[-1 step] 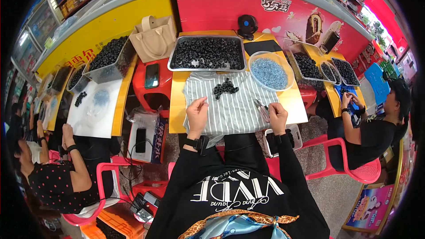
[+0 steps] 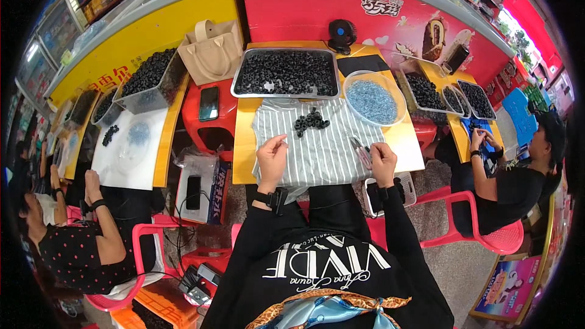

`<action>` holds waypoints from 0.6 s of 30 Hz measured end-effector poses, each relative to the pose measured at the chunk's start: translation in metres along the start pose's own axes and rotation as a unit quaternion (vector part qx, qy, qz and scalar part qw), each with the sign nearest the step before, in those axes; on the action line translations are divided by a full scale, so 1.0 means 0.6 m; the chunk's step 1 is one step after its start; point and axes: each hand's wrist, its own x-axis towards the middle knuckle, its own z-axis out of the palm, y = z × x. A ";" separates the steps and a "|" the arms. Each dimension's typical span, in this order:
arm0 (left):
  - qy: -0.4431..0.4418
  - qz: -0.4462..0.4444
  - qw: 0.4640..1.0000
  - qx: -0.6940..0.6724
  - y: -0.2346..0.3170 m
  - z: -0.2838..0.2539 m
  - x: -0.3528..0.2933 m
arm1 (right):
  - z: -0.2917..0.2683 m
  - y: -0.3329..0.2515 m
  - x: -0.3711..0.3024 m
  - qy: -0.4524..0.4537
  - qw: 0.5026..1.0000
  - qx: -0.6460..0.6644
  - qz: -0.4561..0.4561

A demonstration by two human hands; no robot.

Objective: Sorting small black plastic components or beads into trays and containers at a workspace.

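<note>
My left hand [image 2: 272, 158] rests over the left part of a grey striped cloth [image 2: 332, 164], its fingers curled and the thumb against the index finger. Whether anything small sits in that pinch is hidden. At the cloth's right edge, my right hand [image 2: 383, 163] is closed too, fingertips pointing down, and what it may hold cannot be made out. Just left of it lies a small pair of snips [image 2: 361, 152] with pale pinkish handles. A loose cluster of small black rings [image 2: 311, 122] is on the cloth, beyond and between my hands.
Behind the cloth stands a metal tray [image 2: 286, 95] of black rings. A round tub [image 2: 373, 100] of bluish clear small pieces is at right. A black fan [image 2: 342, 36] stands at the back. Co-workers sit at tables on both sides. A phone [image 2: 209, 103] lies on a red stool.
</note>
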 end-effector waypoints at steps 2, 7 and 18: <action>-0.013 -0.021 1.000 0.002 0.005 -0.001 -0.004 | -0.005 0.001 -0.001 -0.002 1.000 -0.003 0.008; -0.018 0.028 0.999 0.009 0.006 -0.003 -0.004 | 0.009 -0.060 0.035 -0.075 0.994 -0.078 -0.013; -0.020 0.006 0.997 0.075 0.051 0.001 -0.004 | 0.172 -0.136 0.142 -0.307 0.909 -0.265 -0.096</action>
